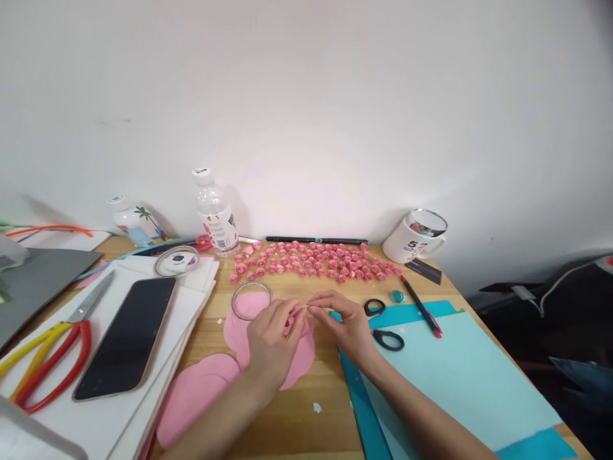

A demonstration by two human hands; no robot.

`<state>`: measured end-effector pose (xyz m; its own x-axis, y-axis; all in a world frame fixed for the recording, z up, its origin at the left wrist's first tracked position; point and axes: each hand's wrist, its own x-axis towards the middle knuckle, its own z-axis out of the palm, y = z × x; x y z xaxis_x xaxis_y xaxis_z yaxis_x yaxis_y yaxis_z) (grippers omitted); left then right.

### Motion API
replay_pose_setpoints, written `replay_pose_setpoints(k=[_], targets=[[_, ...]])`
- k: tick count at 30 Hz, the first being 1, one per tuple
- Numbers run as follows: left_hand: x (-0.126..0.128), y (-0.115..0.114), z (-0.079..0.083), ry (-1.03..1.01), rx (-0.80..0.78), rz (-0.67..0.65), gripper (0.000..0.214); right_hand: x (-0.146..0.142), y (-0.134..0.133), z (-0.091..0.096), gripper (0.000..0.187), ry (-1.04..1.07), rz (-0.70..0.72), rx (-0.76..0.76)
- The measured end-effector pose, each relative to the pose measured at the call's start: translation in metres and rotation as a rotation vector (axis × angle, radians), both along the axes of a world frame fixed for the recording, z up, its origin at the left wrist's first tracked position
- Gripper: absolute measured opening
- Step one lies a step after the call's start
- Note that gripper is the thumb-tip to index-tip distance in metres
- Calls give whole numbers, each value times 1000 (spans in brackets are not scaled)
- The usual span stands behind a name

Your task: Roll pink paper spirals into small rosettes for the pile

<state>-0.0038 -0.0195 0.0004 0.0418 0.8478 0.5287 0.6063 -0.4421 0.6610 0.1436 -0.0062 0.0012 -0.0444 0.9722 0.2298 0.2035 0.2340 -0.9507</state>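
My left hand (271, 342) is closed on a piece of pink paper (290, 324), partly hidden by the fingers. From the other side, my right hand (342, 322) pinches the edge of this same paper between thumb and fingertips. Both hands meet above the wooden table. Under and beside the left hand lie flat pink paper pieces with rounded edges (302, 359), and more pink paper sheets (198, 390) lie nearer the front. A thin ring that looks like a tape roll (233, 303) rests on the pink paper. Several small rolled pink paper flowers (318, 259) spread behind the hands.
Black-handled scissors (390, 340) lie by my right hand, partly under blue sheets (450, 370). A pen (421, 308) and a mug (407, 243) are at right. A water bottle (215, 217), phone (129, 338) and red-yellow scissors (76, 345) are at left. A wall stands behind.
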Motion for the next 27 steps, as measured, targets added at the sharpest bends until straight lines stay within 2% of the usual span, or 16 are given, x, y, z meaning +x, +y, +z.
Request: replay_pose_setpoints(k=[3, 6, 10, 13, 18, 20, 23, 27], targets=[[2, -1, 0, -36, -99, -5, 11, -2, -3, 4, 16, 74, 15, -141], [3, 1, -1, -93, -166, -25, 12, -4, -3, -1, 23, 186, 63, -286], [5, 1, -4, -137, -198, -57, 11, -4, -6, -12, 23, 218, 90, -296], [7, 0, -5, -164, -262, -92, 10, 0, -7, -14, 22, 232, 118, -308], [4, 5, -3, -290, -344, -46, 11, 7, -3, -9, 33, 497, 339, -503], [3, 7, 0, -325, -373, -43, 10, 8, -1, -9, 33, 603, 385, -571], [2, 9, 1, -363, -410, -58, 10, 8, -1, -12, 26, 670, 356, -598], [2, 8, 1, -346, -384, -71, 11, 6, -3, -13, 27, 652, 326, -593]])
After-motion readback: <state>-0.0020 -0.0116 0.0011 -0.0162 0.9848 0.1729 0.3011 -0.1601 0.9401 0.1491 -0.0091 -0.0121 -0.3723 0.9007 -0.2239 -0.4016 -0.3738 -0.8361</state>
